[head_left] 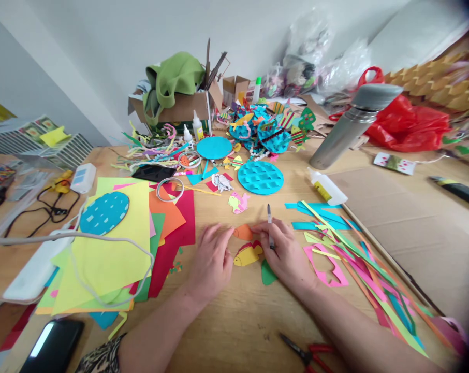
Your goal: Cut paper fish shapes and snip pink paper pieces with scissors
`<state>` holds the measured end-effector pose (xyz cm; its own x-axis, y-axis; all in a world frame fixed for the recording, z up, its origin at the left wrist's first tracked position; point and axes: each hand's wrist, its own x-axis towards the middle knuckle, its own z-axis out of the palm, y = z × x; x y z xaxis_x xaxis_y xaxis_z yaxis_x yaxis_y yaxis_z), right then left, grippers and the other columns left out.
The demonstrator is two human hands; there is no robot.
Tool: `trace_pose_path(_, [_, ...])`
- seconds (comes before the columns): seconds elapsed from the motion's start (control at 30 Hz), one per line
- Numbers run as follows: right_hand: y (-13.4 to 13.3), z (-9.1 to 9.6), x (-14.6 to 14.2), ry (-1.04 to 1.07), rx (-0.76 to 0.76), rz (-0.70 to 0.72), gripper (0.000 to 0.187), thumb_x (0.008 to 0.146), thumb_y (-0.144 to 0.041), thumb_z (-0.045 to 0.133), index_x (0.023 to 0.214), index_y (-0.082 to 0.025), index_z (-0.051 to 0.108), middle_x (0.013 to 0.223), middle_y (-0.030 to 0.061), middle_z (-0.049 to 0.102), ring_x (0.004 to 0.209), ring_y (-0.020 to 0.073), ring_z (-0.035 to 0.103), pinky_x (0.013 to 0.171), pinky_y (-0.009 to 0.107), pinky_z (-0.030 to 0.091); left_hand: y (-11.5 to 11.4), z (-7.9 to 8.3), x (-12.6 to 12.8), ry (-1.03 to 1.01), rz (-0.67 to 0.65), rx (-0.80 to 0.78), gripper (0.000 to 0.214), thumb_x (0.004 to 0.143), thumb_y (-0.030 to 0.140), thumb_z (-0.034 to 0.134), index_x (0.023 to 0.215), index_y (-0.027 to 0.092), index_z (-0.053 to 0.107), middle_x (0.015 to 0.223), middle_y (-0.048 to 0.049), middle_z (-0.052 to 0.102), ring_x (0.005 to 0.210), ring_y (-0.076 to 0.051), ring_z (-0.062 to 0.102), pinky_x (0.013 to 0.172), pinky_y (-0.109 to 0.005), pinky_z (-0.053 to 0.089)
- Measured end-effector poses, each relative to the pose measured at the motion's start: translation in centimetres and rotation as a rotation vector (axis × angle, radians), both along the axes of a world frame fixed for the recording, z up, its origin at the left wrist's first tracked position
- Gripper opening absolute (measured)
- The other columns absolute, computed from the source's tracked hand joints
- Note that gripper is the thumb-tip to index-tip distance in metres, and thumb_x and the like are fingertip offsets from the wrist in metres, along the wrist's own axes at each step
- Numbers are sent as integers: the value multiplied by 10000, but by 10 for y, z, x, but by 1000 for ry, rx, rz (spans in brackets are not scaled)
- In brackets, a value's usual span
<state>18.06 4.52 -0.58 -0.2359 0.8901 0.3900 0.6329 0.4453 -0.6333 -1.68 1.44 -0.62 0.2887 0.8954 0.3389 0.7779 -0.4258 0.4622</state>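
My right hand (pixel 278 244) is closed around a dark-tipped pen (pixel 270 228), its fingers at the right end of a small orange paper fish (pixel 243 232). The fingers of my left hand (pixel 215 254) are stretched out on the table, with the index fingertip at the fish's left end. Just below lies a yellow paper fish (pixel 248 255) with red fins. A green paper piece (pixel 268 273) is partly hidden by my right hand. Beyond the hands rest a pink and yellow-green fish cutout (pixel 238 202) and a blue textured disc (pixel 260 177).
Coloured paper sheets (pixel 114 259) lie left, under a white cable (pixel 114 236). Paper strips (pixel 358 259) and a cardboard sheet (pixel 409 223) lie right. A glue bottle (pixel 328 187) lies near a standing steel flask (pixel 347 129). Red-handled scissors (pixel 308 355) are at the front edge.
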Motion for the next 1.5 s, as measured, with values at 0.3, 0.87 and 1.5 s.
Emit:
trace_pose_path(0.3, [0, 1, -1, 16, -5, 33, 213, 899, -123, 458, 991, -234, 614, 921, 89, 618, 917, 258, 595, 782, 414, 501, -1, -2, 0, -5, -21, -7, 589, 828, 23, 405, 1390, 196, 389, 1292, -125, 560, 1297, -270, 429, 1060, -535, 418])
trace_pose_path(0.87, [-4, -1, 2, 206, -12, -44, 229, 919, -135, 473, 1047, -240, 632, 999, 73, 638, 965, 231, 602, 842, 394, 488, 0, -2, 0, -102, 28, -2, 546, 832, 13, 396, 1352, 176, 426, 1292, -131, 546, 1291, -249, 439, 1063, -489, 430])
trace_pose_path(1.5, [-4, -5, 2, 475, -19, -100, 162, 971, -208, 471, 1014, -256, 619, 963, 51, 700, 913, 219, 633, 834, 419, 479, -5, 10, 3, 69, -338, -15, 457, 700, 38, 517, 1080, 216, 696, 1304, -75, 576, 1353, -325, 338, 1126, -612, 259])
